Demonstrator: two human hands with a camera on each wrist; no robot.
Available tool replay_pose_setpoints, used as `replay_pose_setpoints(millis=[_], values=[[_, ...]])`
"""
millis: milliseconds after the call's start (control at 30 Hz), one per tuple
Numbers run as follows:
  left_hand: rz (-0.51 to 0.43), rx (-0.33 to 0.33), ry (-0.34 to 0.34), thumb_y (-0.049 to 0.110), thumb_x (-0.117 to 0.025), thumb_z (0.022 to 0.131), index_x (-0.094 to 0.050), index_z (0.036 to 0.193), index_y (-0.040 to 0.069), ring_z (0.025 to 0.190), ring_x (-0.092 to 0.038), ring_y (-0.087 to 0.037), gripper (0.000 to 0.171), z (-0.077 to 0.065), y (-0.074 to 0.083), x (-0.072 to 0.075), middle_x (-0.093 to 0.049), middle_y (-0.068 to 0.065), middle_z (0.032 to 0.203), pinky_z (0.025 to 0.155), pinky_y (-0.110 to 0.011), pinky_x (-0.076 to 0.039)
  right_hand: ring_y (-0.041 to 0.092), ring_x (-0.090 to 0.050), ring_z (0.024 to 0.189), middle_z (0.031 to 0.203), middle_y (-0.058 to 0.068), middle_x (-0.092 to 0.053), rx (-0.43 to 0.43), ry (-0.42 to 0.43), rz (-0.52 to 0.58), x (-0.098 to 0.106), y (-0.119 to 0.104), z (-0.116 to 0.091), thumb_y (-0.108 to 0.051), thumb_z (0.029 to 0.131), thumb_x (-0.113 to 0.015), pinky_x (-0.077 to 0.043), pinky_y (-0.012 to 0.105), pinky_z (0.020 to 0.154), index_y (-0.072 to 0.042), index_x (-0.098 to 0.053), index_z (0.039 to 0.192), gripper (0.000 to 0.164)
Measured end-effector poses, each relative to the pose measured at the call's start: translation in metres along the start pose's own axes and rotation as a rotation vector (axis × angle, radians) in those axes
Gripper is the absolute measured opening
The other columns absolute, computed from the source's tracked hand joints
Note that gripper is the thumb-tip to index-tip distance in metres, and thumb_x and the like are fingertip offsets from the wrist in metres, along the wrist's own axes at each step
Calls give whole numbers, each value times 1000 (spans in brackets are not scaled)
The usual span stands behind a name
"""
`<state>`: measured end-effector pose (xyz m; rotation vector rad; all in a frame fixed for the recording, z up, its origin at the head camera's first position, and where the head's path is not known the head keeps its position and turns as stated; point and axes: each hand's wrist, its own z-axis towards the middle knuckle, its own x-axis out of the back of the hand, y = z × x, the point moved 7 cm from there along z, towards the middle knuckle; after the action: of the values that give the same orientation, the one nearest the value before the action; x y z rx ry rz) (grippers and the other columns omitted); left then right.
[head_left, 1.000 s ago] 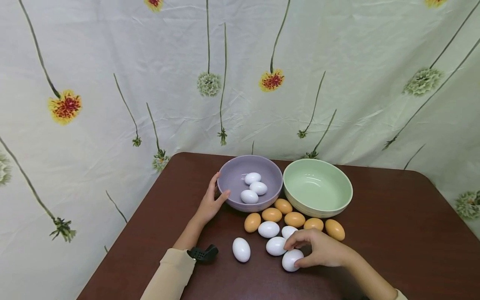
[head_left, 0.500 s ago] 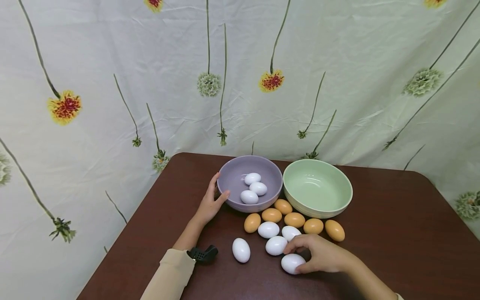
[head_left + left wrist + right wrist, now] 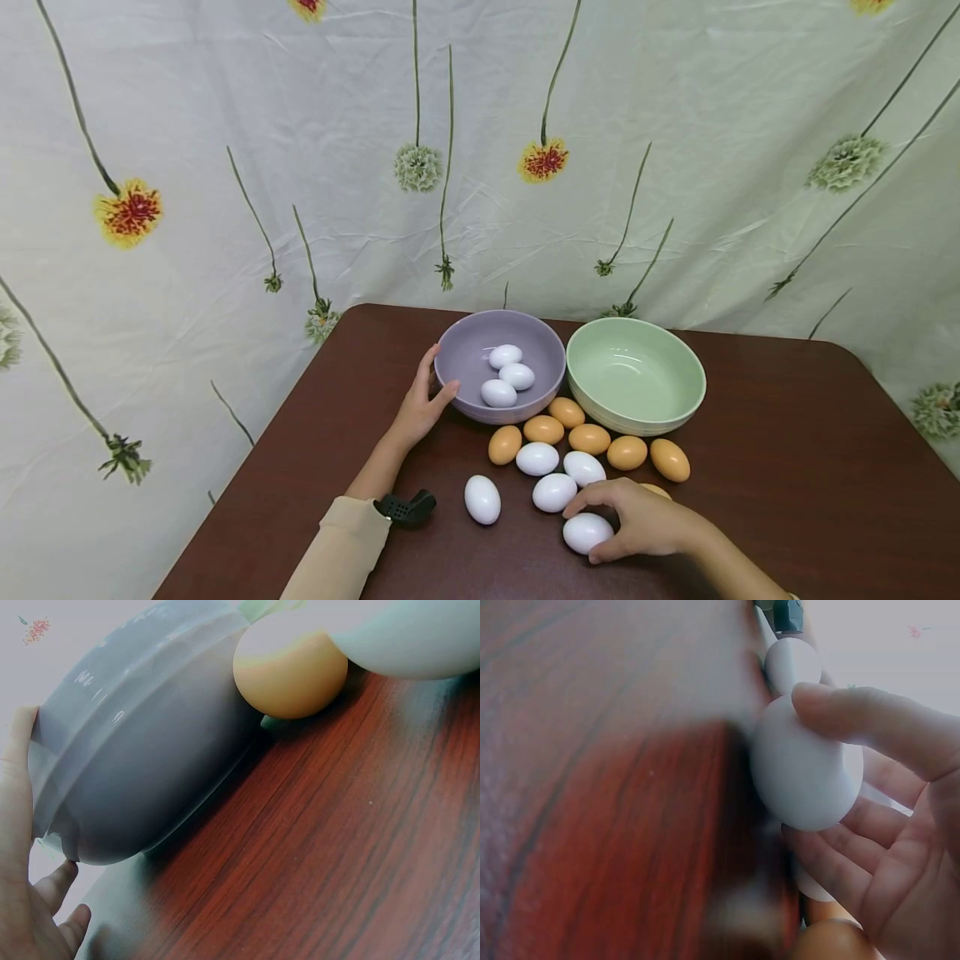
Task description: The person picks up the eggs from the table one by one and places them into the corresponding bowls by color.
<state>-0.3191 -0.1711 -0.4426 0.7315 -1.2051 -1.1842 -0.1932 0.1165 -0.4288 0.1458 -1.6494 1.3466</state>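
Observation:
My left hand [image 3: 417, 413] grips the left rim of a purple bowl [image 3: 540, 333], thumb at the inner edge and fingers outside. Three white eggs [image 3: 506, 357] lie inside that bowl. In the left wrist view the bowl's outer wall [image 3: 165, 742] fills the upper left. My right hand [image 3: 643, 518] holds a white egg [image 3: 587, 533] between thumb and fingers, low over the front of the table. The right wrist view has the thumb on top of this egg [image 3: 802, 772], with the other fingers curving behind it.
A green bowl [image 3: 636, 367] touches the purple one on the right. Several brown eggs [image 3: 588, 438] line up before both bowls; another brown egg [image 3: 657, 490] is partly hidden behind my right hand. Several white eggs [image 3: 537, 459] lie nearer, one apart at left [image 3: 482, 500].
My right hand has shifted slightly toward the front edge, and the egg at its fingertips has turned and moved with it. A brown egg now shows behind the hand. The left hand stays put.

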Motion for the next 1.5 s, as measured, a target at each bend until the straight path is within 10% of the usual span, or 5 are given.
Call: replay_pose_setpoints(millis=[333,700,1500], values=[[18,-17,33,19,-58,97,-14,157,14,140,-28,-41,74,4,-18,0,-14,-13,161,109,-55,-26,1,-55,95,107,-14,-64,12,13,40,0,0,1,-24,76,-83,-47,24,80,-20,-68,110,37],[35,34,-9,14,-57,98,-12,155,0,139,-26,-46,74,-5,22,1,-13,-22,159,109,-54,-28,2,-57,96,109,-6,-67,21,36,157,6,1,3,-19,77,-82,-50,26,80,-13,-69,112,38],[35,35,-6,16,-57,98,-13,155,1,139,-26,-46,74,-8,24,1,-14,-21,159,110,-54,-27,9,-62,95,108,2,-67,-9,165,255,32,-3,25,-17,77,-84,-54,31,79,-7,-69,112,39]])
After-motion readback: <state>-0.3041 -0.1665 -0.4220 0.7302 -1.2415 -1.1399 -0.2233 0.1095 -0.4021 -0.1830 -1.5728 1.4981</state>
